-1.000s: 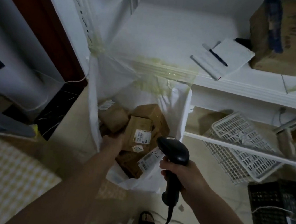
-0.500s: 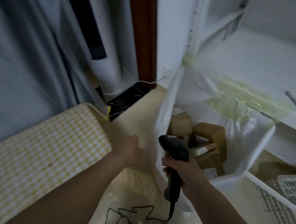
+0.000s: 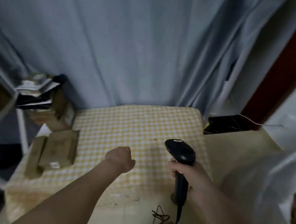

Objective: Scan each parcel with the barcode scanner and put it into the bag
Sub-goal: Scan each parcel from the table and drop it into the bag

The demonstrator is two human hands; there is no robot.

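My right hand grips the handle of a black barcode scanner, head pointing away from me, its cable trailing to the floor. My left hand hovers over the yellow checked mat with its fingers curled under, holding nothing that I can see. Brown cardboard parcels lie at the mat's left edge, about a hand's width left of my left hand. More parcels are stacked behind them. The white bag's edge shows blurred at the far right.
A pale blue curtain hangs behind the mat. A white metal shelf frame stands at the left with clutter on it. A dark red door frame rises at the upper right, with beige floor below it.
My view has swung left, from the bag to the mat. My left hand left the bag empty and now hovers over the mat near the parcels. The scanner stayed in my right hand.
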